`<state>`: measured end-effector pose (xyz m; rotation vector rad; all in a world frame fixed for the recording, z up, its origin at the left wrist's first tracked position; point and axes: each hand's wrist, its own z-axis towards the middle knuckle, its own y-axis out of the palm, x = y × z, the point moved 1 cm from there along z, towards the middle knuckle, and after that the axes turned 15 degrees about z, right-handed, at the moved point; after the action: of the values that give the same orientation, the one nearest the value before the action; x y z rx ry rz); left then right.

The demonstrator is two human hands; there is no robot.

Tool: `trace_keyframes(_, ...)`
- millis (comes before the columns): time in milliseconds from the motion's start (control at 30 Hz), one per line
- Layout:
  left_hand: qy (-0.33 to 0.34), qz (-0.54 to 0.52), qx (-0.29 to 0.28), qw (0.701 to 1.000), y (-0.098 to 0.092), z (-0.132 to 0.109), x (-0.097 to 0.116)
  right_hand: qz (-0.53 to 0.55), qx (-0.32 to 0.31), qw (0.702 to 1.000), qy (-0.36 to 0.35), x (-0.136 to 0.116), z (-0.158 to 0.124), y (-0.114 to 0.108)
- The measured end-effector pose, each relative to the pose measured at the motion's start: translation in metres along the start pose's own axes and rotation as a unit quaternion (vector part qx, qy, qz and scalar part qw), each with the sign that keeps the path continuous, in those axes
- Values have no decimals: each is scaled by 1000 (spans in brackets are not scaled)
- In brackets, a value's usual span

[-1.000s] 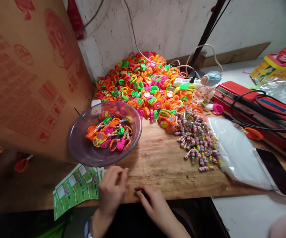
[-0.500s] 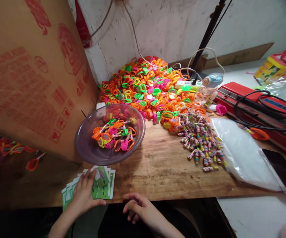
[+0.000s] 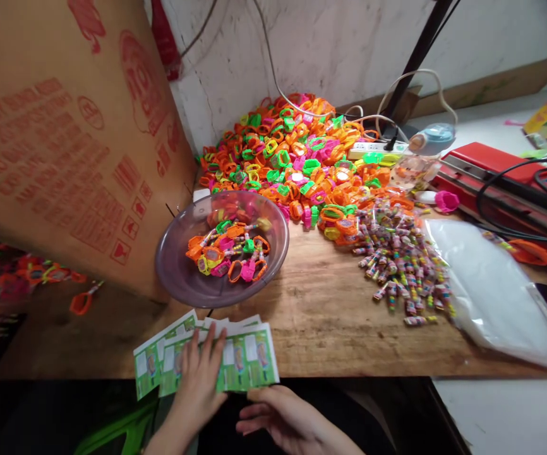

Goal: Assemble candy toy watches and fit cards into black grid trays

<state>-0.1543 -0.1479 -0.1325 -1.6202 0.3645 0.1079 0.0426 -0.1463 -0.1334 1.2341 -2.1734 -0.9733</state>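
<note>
My left hand (image 3: 201, 373) lies with fingers spread on a fanned stack of green printed paper sheets (image 3: 249, 360) at the table's front edge. My right hand (image 3: 283, 414) is just below the sheets' lower right corner, its fingers loosely bent and apart. One fingertip reaches the sheet's lower edge; whether it touches is unclear. Behind the sheets stands a translucent purple basin (image 3: 183, 278) holding colourful toy watches (image 3: 211, 254) and small wrapped candy rolls.
A big cardboard box (image 3: 88, 139) stands at left. Toy watches (image 3: 283, 158) are heaped against the wall, beside a pile of wrapped candy rolls (image 3: 406, 259). Clear plastic bags (image 3: 496, 284) and a red sealing machine (image 3: 486, 158) with black cable lie right.
My left hand has moved right with the sheets, which now spread wider. My right hand has come up close to their lower right corner. The view has shifted slightly.
</note>
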Motion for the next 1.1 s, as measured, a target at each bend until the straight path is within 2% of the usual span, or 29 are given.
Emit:
trace_keyframes(67,46,-40,4,998,-4,-1,13,54,-27,998,-6,3,1,-8)
trace_keyframes(133,45,-77,-1,996,-4,3,7,92,-15,995,-28,5,3,-15)
trace_keyframes(167,14,-88,-4,996,-2,5,-3,105,5,993,-43,7,4,-18)
trace_keyframes(267,-150,-81,-30,985,12,11,-42,136,50,986,-85,8,7,-21)
trace_keyframes(333,-199,-81,-51,975,20,12,-61,147,48,983,-100,6,8,-18)
trace_keyframes(400,-178,-94,-46,978,23,13,-69,144,55,982,-107,2,8,-14)
trace_keyframes(500,-136,-106,-48,984,15,17,-74,129,81,982,-112,-3,6,-11)
trace_keyframes(567,-154,-91,-97,979,6,22,-82,124,88,981,-120,-4,4,-11)
trace_keyframes(667,-215,-46,-182,958,-7,30,-98,118,86,983,-112,-5,0,-12)
trace_keyframes(733,-232,-33,-219,947,-13,36,-106,113,84,985,-98,-6,-2,-12)
trace_keyframes(833,-206,-57,-239,947,-22,45,-108,104,79,988,-87,-7,-5,-11)
trace_keyframes(933,-122,-145,-253,949,-37,47,-103,90,70,990,-85,-8,-12,-12)
trace_keyframes(1033,-48,-243,-283,926,-53,45,-96,37,60,993,-99,-9,-20,-18)
trace_keyframes(1100,-30,-307,-277,910,-60,46,-89,-26,57,991,-122,-12,-25,-25)
